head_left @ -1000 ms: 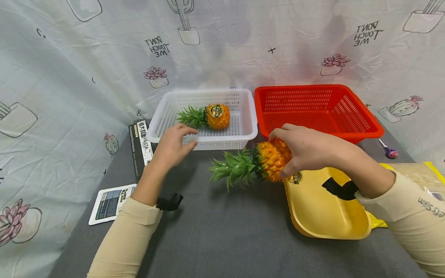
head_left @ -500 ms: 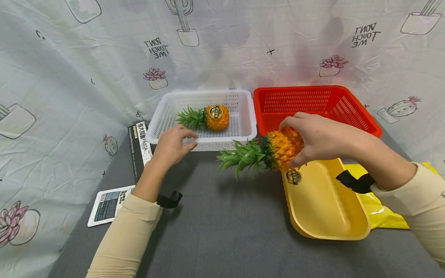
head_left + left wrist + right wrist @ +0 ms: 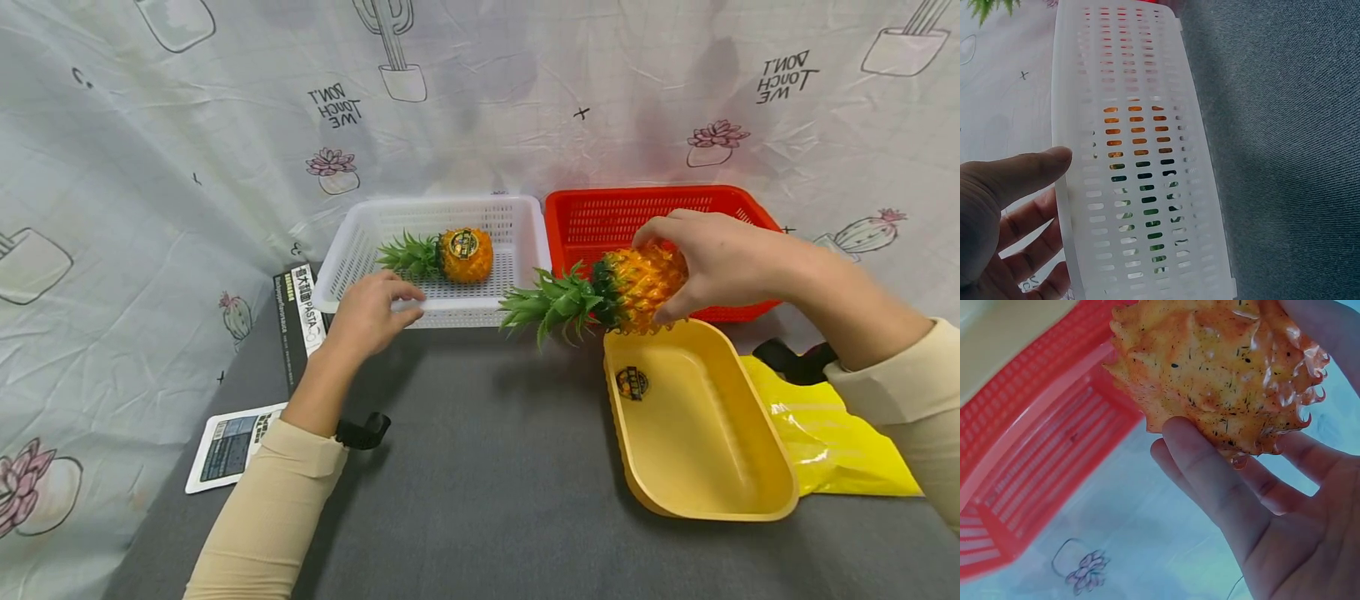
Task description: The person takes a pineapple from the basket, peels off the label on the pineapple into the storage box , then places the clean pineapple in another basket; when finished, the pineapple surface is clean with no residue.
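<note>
In the head view my right hand (image 3: 723, 258) grips a toy-like orange pineapple (image 3: 645, 283) by its body, its green leaves pointing left. It hangs over the front of the red basket and the far end of the yellow tray. Thumb and fingers wrap the spiky fruit (image 3: 1210, 375) in the right wrist view. My left hand (image 3: 372, 315) stays at the near left rim of the white basket (image 3: 528, 307), thumb and fingers loosely bent with a gap between them. In the left wrist view, the thumb tip overlaps the rim. A second pineapple (image 3: 467, 257) lies inside this basket.
The red basket (image 3: 600, 225) stands beside the white one against the printed curtain. Nearer sit the yellow tray (image 3: 690, 425), bearing a round dark sticker, and a yellow packet (image 3: 832, 442). At left lie a black pasta box (image 3: 300, 312) and a white package (image 3: 232, 446).
My right hand has lifted the pineapple up, away from me and to the right, from beside the tray toward the red basket. My left hand has hardly moved.
</note>
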The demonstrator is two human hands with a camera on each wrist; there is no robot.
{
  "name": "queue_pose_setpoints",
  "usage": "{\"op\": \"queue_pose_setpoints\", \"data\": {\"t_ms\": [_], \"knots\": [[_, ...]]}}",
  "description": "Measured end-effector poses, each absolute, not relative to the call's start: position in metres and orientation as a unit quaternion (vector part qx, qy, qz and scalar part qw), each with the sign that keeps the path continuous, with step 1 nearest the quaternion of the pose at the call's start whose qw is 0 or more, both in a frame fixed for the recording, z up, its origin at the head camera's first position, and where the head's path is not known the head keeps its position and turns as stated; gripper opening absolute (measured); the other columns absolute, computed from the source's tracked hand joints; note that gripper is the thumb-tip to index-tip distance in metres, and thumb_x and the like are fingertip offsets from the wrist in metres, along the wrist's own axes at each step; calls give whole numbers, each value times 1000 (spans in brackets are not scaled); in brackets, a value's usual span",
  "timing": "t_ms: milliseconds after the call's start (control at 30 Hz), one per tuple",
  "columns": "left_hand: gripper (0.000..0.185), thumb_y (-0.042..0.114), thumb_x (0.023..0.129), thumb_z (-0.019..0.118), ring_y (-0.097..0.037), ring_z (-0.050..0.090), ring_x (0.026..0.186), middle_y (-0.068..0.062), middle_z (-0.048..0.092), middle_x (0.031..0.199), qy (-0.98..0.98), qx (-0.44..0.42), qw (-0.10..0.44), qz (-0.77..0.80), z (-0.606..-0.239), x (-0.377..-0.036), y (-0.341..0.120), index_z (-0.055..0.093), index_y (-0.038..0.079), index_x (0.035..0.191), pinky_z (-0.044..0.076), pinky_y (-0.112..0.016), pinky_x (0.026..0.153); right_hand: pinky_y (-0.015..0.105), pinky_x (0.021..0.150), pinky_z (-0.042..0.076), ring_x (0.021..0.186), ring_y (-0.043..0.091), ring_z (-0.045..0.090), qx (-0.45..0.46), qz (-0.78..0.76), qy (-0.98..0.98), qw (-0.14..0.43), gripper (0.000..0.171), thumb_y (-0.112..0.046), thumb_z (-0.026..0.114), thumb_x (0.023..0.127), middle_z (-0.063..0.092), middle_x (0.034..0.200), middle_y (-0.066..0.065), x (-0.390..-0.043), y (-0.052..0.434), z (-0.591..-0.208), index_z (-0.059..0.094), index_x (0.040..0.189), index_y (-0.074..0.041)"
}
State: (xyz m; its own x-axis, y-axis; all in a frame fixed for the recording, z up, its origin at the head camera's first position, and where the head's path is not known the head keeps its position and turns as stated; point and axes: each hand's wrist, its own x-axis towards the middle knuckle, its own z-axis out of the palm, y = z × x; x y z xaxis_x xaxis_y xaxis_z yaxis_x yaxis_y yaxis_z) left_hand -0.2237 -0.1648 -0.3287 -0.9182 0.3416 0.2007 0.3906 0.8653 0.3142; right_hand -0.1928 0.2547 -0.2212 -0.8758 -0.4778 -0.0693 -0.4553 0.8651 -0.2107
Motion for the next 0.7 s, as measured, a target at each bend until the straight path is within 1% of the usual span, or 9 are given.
{"op": "queue_pose_setpoints", "data": {"t_ms": [133, 233, 333, 433, 567, 700], "knots": [[23, 21, 93, 78, -33, 64, 102, -12, 69, 108, -963, -192, 73, -177, -329, -223, -165, 79, 11, 114, 51, -50, 88, 51, 95, 48, 110, 30, 56, -226, -94, 968, 56, 84, -32, 97, 66, 62, 126, 13, -200, 264, -221, 56, 136, -12], [23, 20, 92, 78, -33, 65, 102, -12, 69, 107, -962, -194, 76, -178, -329, -223, -165, 80, 11, 113, 51, -50, 88, 54, 98, 47, 113, 34, 55, -217, -99, 969, 55, 85, -30, 97, 66, 60, 130, 17, -207, 272, -222, 55, 138, -9], [22, 20, 92, 78, -32, 65, 101, -11, 69, 106, -962, -195, 82, -175, -329, -223, -166, 80, 11, 112, 51, -50, 87, 60, 102, 44, 117, 39, 53, -212, -102, 970, 54, 88, -29, 97, 67, 58, 134, 23, -216, 280, -222, 52, 139, -6], [21, 19, 92, 78, -32, 65, 100, -12, 69, 104, -961, -197, 89, -172, -329, -222, -166, 80, 11, 111, 52, -50, 87, 63, 105, 41, 122, 43, 51, -205, -106, 972, 51, 89, -26, 96, 68, 55, 137, 26, -225, 288, -221, 51, 140, -2], [20, 18, 92, 78, -33, 65, 100, -12, 69, 103, -961, -197, 86, -171, -329, -223, -165, 80, 11, 111, 52, -50, 87, 65, 107, 38, 124, 48, 49, -191, -114, 974, 49, 88, -22, 95, 70, 53, 139, 31, -236, 299, -220, 48, 139, 5], [21, 18, 93, 76, -33, 66, 102, -12, 69, 105, -963, -194, 75, -170, -327, -224, -164, 80, 11, 112, 52, -51, 88, 67, 105, 38, 122, 50, 50, -175, -111, 977, 56, 88, -23, 94, 73, 51, 140, 34, -246, 309, -221, 45, 140, 8]]}}
